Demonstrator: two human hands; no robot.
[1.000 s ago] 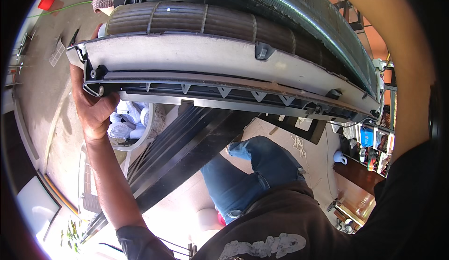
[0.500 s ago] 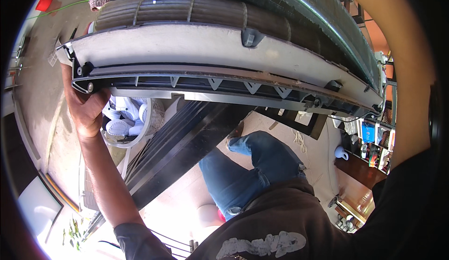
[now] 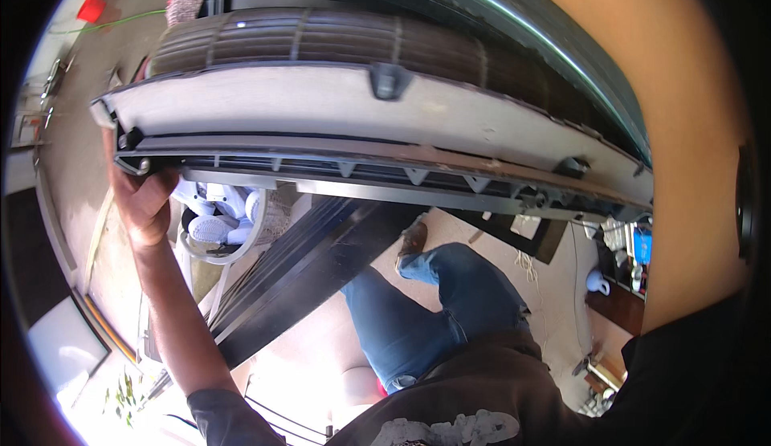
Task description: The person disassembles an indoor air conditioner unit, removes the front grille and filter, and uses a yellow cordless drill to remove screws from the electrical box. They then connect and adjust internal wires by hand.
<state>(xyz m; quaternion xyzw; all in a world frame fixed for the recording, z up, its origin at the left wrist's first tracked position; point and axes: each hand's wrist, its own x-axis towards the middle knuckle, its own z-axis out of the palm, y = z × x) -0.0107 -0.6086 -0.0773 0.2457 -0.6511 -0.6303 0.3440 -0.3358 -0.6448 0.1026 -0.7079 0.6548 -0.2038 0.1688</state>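
Under the left fingers (image 3: 158, 191): left end of a long air conditioner (image 3: 273, 101), grasped at its corner. Versus half a second ago, the unit's black clip (image 3: 387, 82) sits further left, closer to those fingers, and its front edge hangs lower in view. Right forearm (image 3: 695, 149) looms wider, blurred, now covering the unit's far right end. More of the person's foot (image 3: 413, 240) shows, well right of the fingers and lower.

Left forearm slants up and outward from the lower edge; left hand (image 3: 143, 215) bent at the wrist, thumb on the near side, other fingers mostly hidden behind the casing. Right arm rises along the right side; right hand out of frame, so can't tell what its fingers do.

Unit runs rightward from the left fingers: off-white smooth plastic strip, black channel below with triangular ribs, then, beyond the fingers, a ribbed brown roller (image 3: 337, 40), cylindrical. Just right of the fingers and lower, a white bucket (image 3: 276, 215), textured wall, with pale rounded items inside. Further right and lower, a long black panel (image 3: 321, 241), grooved, semi-glossy, slanting. Jeans (image 3: 442, 301), blue denim, beyond it.
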